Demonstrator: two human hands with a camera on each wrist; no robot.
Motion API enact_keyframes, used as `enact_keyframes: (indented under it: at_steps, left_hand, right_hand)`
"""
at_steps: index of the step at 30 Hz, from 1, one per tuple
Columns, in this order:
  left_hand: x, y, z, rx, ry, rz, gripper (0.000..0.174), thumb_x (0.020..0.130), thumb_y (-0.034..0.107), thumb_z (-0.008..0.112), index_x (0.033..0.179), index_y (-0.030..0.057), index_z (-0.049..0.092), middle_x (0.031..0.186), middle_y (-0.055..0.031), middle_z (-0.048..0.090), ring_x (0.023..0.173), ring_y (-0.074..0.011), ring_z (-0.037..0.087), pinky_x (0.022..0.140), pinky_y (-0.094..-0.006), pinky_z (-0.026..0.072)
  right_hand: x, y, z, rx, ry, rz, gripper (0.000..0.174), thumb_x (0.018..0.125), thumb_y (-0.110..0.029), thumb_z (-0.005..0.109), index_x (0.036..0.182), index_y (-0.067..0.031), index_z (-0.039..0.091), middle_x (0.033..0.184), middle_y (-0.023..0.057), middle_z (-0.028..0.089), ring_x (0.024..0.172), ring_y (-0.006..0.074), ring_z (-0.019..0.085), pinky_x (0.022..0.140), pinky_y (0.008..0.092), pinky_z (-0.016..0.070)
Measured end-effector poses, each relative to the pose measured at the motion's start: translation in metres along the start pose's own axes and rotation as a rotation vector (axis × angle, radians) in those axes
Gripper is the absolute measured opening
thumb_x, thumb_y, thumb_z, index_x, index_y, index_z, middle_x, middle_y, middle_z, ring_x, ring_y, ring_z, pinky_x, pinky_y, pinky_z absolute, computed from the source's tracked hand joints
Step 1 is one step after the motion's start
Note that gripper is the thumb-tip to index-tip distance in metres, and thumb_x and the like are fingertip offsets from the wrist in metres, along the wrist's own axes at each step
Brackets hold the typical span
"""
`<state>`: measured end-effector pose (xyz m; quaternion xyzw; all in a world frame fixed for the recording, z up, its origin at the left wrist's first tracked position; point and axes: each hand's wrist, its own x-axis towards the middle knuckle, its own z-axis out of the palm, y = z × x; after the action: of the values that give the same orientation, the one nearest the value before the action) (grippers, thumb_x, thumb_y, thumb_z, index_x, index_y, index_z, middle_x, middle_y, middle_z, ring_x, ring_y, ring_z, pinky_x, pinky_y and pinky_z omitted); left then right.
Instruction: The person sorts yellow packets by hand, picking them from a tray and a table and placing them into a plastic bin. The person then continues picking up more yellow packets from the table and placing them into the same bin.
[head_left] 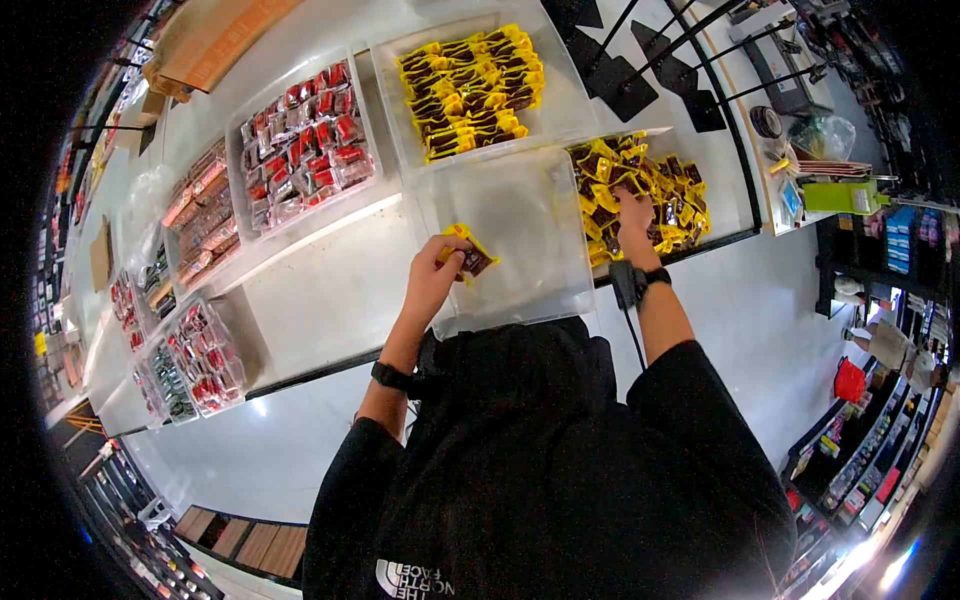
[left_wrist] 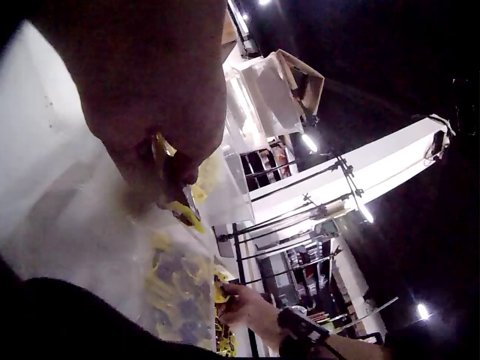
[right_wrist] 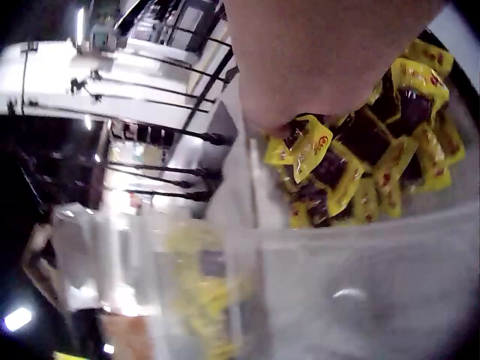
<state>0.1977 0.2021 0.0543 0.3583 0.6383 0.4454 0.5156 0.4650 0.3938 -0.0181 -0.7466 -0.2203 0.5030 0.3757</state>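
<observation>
My left hand (head_left: pixel 437 272) pinches a small yellow-and-brown snack packet (head_left: pixel 474 258) between thumb and fingers, over a see-through plastic bin (head_left: pixel 520 215). In the left wrist view that packet (left_wrist: pixel 184 210) shows below the fingertips, partly hidden by the hand. Off to the right, my right hand (head_left: pixel 637 222) reaches into a heap of the same packets (head_left: pixel 682 205). Its fingertips grip a packet (right_wrist: pixel 309 150) at the near side of the heap in the right wrist view; most of its fingers are hidden there.
Beyond the bin stands another bin (head_left: pixel 385 75) with yellow packets in rows. To the left are bins of red packets (head_left: pixel 310 150) and reddish-brown packets (head_left: pixel 205 210), with smaller tubs (head_left: pixel 205 355) nearer. Black metal stands (head_left: pixel 625 85) rise at the back right. A cardboard box (head_left: pixel 225 40) lies far left.
</observation>
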Motion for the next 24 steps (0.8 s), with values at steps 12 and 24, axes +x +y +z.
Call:
enact_keyframes:
  at_steps: [12,24]
  left_hand:
    - [0.002,0.015,0.033,-0.258,0.046,0.231,0.038,0.086,0.015,0.051,0.12,0.001,0.041,0.114,-0.0091,0.044,0.104,-0.0152,0.045,0.087,-0.0271,0.0387]
    - [-0.004,0.027,0.027,0.023,0.138,0.169,0.022,0.082,0.012,0.057,0.099,0.0024,0.047,0.081,-0.0041,0.056,0.072,-0.0101,0.053,0.063,-0.0235,0.0439]
  right_hand:
    - [-0.189,0.005,0.029,0.313,-0.775,0.382,0.026,0.077,-0.009,0.061,0.1,-0.0035,0.05,0.09,0.0055,0.057,0.076,0.0145,0.056,0.066,0.0259,0.0484]
    - [-0.189,0.047,0.025,-0.139,-0.71,-0.287,0.036,0.072,-0.025,0.07,0.09,0.0016,0.055,0.076,0.0054,0.058,0.068,0.0131,0.053,0.06,0.0253,0.042]
